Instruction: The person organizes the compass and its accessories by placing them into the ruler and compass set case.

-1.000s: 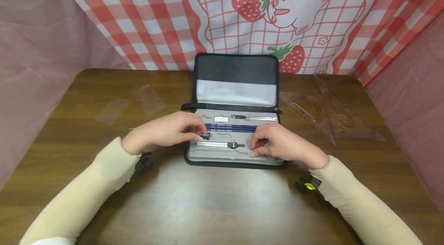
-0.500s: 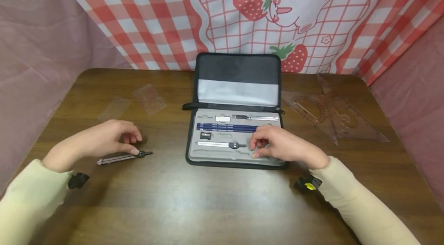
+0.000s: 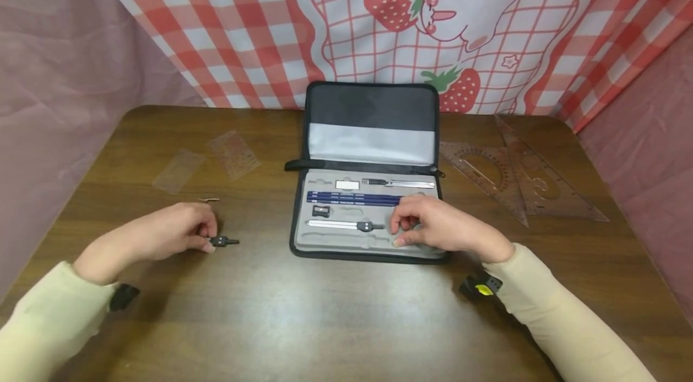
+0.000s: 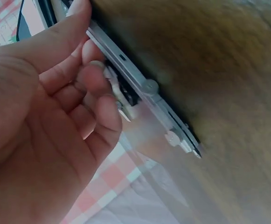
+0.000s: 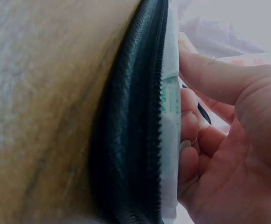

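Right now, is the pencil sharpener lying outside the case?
No, the head view shows the sharpener inside the open case, just below the blue pencils.

From the lower left the left forearm (image 3: 59, 310) is extended, and from the lower right the right forearm (image 3: 579, 310) – both are angled inward; the left hand (image 3: 173, 230) is bent downward, its thumb (image 4: 60, 39) set in a pinch, its other fingers (image 4: 108, 114) curled; the right hand (image 3: 435, 222) is loosely curled – its thumb (image 5: 219, 77) is held straighter, apart from the fingers.
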